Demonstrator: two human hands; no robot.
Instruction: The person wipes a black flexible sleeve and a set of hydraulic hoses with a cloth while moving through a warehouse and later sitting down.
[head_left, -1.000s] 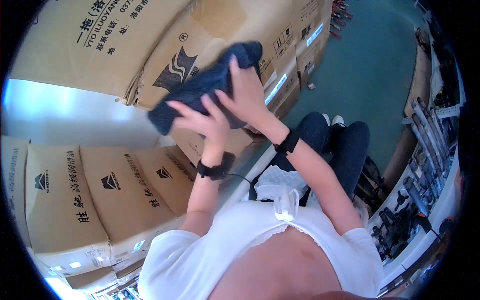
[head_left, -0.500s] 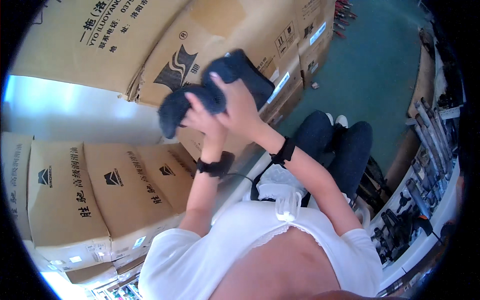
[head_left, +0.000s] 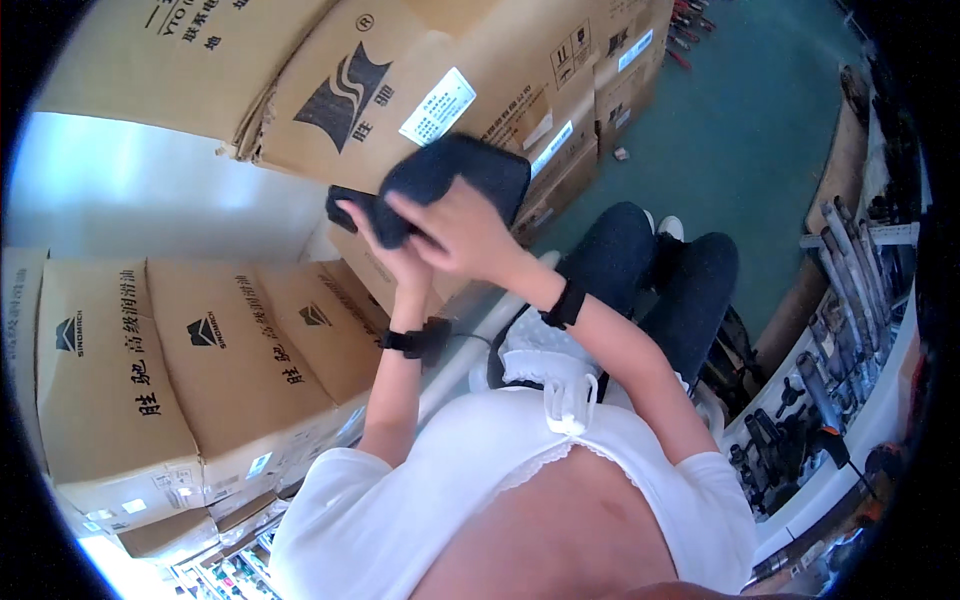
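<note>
A soft-looking black cloth item [head_left: 440, 172] is held up in front of the cartons, broad and rounded toward the right. Its exact kind I cannot make out. My right hand [head_left: 472, 232] is closed on its lower edge, with a finger pointing left across it. My left hand [head_left: 403, 262] grips the narrower end at the left, thumb raised, its other fingers mostly hidden. The two hands overlap, touching or nearly so. A black band [head_left: 565, 305] circles my right wrist, and another black band [head_left: 408, 343] with a small box is on my left.
Large brown cartons [head_left: 500, 50] are stacked ahead, and more cartons [head_left: 105, 390] stand at the left. On the right, a white-edged rack [head_left: 850, 470] carries metal bars and dark tools. Red-handled tools [head_left: 685, 30] lie on the green floor [head_left: 720, 140].
The black cloth item has been drawn together and lowered slightly; its left part now looks smaller. My right hand has moved down and left, and a white label on the carton behind is uncovered.
</note>
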